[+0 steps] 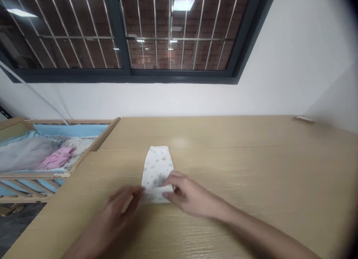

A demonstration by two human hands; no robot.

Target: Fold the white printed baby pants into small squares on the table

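Observation:
On the wooden tabletop (223, 184) lies a white cloth piece (158, 164) with a small printed pattern, narrower at its far end. Its near end is folded over into a band. My left hand (120, 208) pinches the left corner of that fold between thumb and fingers, slightly blurred. At the right corner, my right hand (186, 193) grips the fold, its thumb below and its fingers above. Whether the cloth is a garment part cannot be made out.
A wooden crib (95, 145) with blue lining stands against the table's left side, holding pink cloth (57, 157) and pale bedding. Behind are a white wall (179, 98) and a barred window (179, 75). A small white object (304, 119) lies at the far right.

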